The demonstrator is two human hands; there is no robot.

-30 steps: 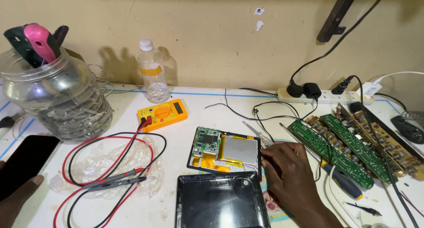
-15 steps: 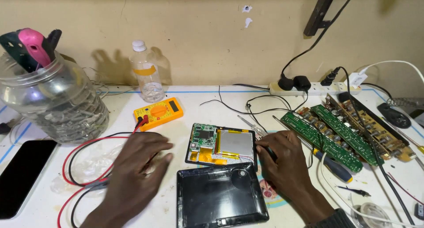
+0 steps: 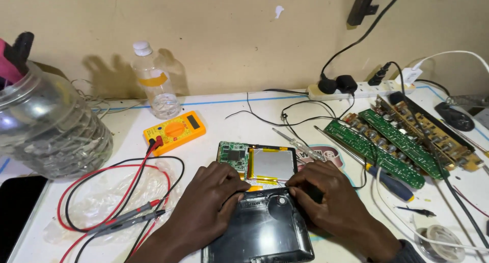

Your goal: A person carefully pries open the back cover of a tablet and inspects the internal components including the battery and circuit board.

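1. Hands first: my left hand (image 3: 211,204) and right hand (image 3: 331,204) both press down on the far edge of the dark back cover (image 3: 262,230), fingers curled together over its rim. I cannot tell whether the right grip pinches a small tool.
2. I judge the main risk is a slip. Too much push could jolt the opened tablet (image 3: 257,162) lying just beyond the cover, touching its far edge, with green board and silver battery exposed; a fingertip or tool could gouge that battery.
3. Left of the cover, red and black probe leads (image 3: 117,212) loop over clear plastic; my wrist could snag them and drag the yellow multimeter (image 3: 174,131) farther back.
4. Right of the cover, a blue-handled screwdriver (image 3: 389,182) lies on the counter (image 3: 239,123).
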